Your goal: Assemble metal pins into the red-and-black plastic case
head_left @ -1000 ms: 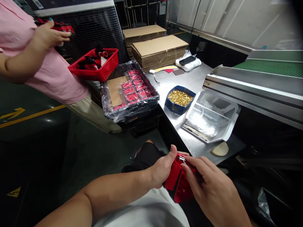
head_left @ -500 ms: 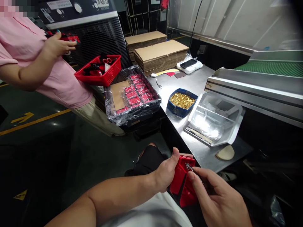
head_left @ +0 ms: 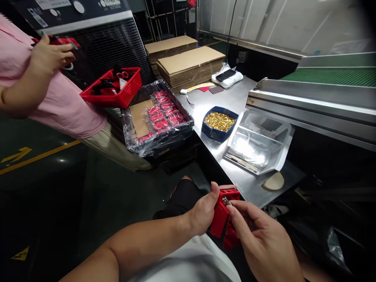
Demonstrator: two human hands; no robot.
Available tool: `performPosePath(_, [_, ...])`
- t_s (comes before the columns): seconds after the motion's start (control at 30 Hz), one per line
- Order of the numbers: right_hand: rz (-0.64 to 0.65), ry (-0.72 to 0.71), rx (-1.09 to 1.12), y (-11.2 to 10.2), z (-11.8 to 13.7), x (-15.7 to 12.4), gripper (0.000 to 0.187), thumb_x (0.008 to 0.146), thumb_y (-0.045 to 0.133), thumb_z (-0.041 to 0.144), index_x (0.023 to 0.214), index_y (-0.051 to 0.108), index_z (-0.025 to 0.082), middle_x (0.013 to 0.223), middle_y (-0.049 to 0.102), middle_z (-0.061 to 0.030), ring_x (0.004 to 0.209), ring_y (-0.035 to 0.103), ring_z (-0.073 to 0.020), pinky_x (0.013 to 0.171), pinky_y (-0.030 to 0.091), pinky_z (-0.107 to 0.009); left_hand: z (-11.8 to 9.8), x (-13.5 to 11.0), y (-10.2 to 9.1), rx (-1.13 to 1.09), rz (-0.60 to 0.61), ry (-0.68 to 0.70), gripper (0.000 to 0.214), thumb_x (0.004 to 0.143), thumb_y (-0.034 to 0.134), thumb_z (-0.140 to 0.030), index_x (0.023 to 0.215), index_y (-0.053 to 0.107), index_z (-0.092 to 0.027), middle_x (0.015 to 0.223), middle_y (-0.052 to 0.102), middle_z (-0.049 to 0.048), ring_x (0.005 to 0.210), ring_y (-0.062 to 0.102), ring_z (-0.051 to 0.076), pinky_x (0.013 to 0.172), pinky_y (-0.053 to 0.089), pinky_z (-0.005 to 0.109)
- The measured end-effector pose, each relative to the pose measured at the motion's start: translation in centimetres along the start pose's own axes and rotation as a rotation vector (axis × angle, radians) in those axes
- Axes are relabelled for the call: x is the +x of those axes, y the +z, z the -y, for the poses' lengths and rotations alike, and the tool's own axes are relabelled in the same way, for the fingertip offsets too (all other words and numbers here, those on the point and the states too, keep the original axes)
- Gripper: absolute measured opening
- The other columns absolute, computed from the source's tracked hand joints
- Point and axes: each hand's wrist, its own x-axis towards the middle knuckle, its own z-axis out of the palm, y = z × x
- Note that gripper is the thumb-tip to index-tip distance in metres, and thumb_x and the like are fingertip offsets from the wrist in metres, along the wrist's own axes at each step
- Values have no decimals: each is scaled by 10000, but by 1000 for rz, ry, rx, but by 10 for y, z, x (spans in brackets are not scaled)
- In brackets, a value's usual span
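My left hand (head_left: 204, 211) is wrapped round a small red case (head_left: 222, 222) held low over my lap, thumb on its top edge. My right hand (head_left: 258, 239) pinches a small silvery metal piece (head_left: 226, 201) at the case's upper corner with thumb and forefinger. Just beyond the hands is the near edge of a steel table (head_left: 243, 105). On it stand a blue tub of small gold-coloured parts (head_left: 219, 122) and a clear plastic tray (head_left: 260, 143).
A plastic-lined black crate of red cases (head_left: 158, 117) sits left of the table, with a red basket (head_left: 113, 88) behind it. A co-worker in pink (head_left: 44, 78) stands at left holding a red item. Flat cardboard stacks (head_left: 188, 62) and a green conveyor (head_left: 331, 76) lie behind.
My right fingers slid from covering the case's side up to its top corner, now pinching the small metal piece. The co-worker's hand shifted slightly.
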Motion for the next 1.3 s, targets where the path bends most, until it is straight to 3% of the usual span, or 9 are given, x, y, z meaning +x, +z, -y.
performPosePath(0.2, [-23,7,76,-6,4,-2,457,782,683,572,1027,719,188,716,752,-50,554,685,-174,465,545,-206,-1,2,3,-45,-7,0,995,679,480,-930,1304,618,-169,1172,714,171,1169,636,379,1114,414,536])
performPosePath(0.33, [-274,-53,-6,-23,-10,6,454,727,710,608,966,736,223,668,724,-28,557,672,-167,494,551,-208,-7,4,5,-119,-46,-56,1035,589,576,-940,1262,640,-156,1115,732,171,1114,661,370,1058,460,503])
performPosePath(0.47, [-430,-166,-272,-34,-72,51,420,802,629,612,1015,727,264,910,760,-43,708,678,-189,631,574,-294,-9,3,-1,-230,-49,-124,990,594,654,-885,1258,640,-151,1065,738,154,1010,687,320,929,512,416])
performPosePath(0.57, [-534,-418,-586,-34,-129,97,445,891,522,580,1057,735,227,1055,729,-106,971,644,-274,893,548,-443,-6,-1,-9,-329,-8,-123,856,690,691,-773,1283,623,-160,1117,716,138,1020,670,276,937,493,373])
performPosePath(0.73, [-649,-476,-705,-32,-172,132,542,906,473,599,1139,736,187,1058,691,-179,961,594,-344,863,510,-552,20,-8,-28,-367,117,-131,679,756,733,-430,1356,549,-171,1165,668,96,1017,631,202,965,437,330])
performPosePath(0.83, [-687,-488,-696,-31,-163,129,582,900,492,595,1205,690,141,1113,667,-212,1034,590,-371,919,483,-578,47,-9,-45,-325,90,-194,826,581,737,-243,1368,501,-160,1076,678,86,950,639,211,912,429,338])
performPosePath(0.97, [-528,-562,-636,-29,-118,145,405,952,460,495,1057,718,201,998,725,-95,987,642,-232,967,496,-396,71,-9,-64,-310,67,-319,751,495,657,-178,1237,549,-146,928,678,81,887,655,245,806,423,341])
performPosePath(1.13, [-464,-446,-585,-31,-55,223,362,952,441,449,1021,688,193,1012,734,-87,949,650,-208,876,497,-357,64,-7,-72,-298,2,-318,699,422,606,-96,1119,622,-144,896,671,71,823,645,223,760,423,324])
performPosePath(1.3, [-392,-237,-638,-40,-40,284,254,828,645,409,813,650,156,744,651,-22,697,569,-161,740,474,-352,57,-8,-77,-289,-95,-299,605,390,625,-100,989,690,-151,843,674,57,767,623,201,707,413,297])
